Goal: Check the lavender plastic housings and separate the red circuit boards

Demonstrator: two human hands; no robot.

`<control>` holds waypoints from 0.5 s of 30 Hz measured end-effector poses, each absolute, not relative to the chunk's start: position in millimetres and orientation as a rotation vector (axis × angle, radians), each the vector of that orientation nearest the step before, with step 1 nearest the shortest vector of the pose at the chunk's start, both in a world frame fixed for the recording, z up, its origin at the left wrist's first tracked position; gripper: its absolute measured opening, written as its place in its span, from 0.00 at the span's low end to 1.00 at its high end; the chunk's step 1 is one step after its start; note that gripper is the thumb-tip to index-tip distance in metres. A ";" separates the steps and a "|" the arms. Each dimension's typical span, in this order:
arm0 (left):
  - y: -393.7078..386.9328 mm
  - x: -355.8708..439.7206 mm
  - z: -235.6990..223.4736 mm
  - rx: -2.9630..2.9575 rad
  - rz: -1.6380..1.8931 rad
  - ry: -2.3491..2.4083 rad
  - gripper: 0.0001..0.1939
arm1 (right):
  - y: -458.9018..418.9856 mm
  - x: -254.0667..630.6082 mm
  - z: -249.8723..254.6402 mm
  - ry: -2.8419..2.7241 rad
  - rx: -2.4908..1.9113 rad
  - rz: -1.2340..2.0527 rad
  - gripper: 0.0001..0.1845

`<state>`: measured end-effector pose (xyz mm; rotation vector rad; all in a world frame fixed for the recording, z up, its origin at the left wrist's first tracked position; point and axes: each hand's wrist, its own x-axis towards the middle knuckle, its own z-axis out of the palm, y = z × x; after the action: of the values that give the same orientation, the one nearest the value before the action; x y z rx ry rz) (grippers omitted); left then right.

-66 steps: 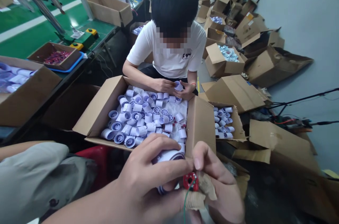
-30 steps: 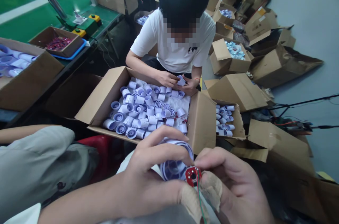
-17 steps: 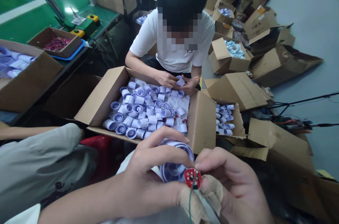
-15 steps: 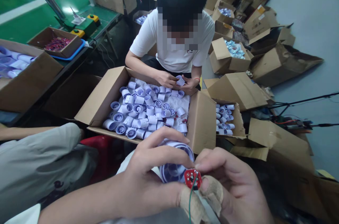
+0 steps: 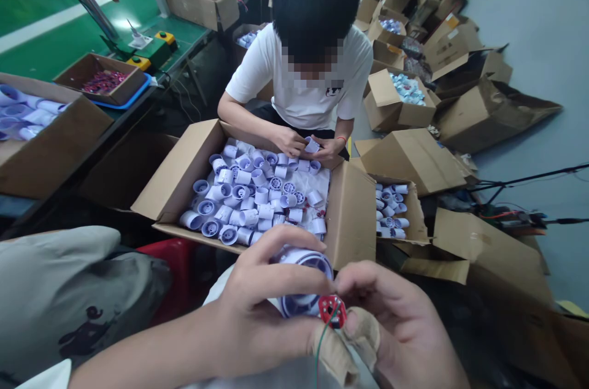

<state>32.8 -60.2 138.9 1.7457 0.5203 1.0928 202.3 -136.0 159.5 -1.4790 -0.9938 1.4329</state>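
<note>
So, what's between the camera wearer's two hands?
In the head view, a small red circuit board with a thin green wire; a pale-lilac round plastic cup is in the left hand.

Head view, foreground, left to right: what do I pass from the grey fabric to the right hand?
Grey fabric with dark print, mostly hidden smooth red object, left hand, small red circuit board with green wire, right hand.

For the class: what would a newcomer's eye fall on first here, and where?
First, the small red board with a green wire, low in the picture between the left hand and the right hand. Just beyond them, an open carton is crowded with pale cup-shaped parts. Across that carton, a co-worker in a white shirt holds one more.
</note>
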 end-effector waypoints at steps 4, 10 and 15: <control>-59.6 32.7 135.4 1.804 1.114 0.523 0.14 | -138.4 202.4 152.9 -0.989 -1.521 1.401 0.18; -57.3 35.2 115.8 1.369 1.039 0.495 0.23 | -132.2 195.5 146.6 -0.758 -1.098 1.573 0.16; -49.7 33.6 96.9 0.491 0.749 0.347 0.28 | -126.3 209.4 148.9 -0.673 -0.952 1.313 0.13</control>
<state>33.6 -49.7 96.9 0.4912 0.3474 0.7495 209.4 -126.3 148.9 -0.9524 -0.6727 1.3128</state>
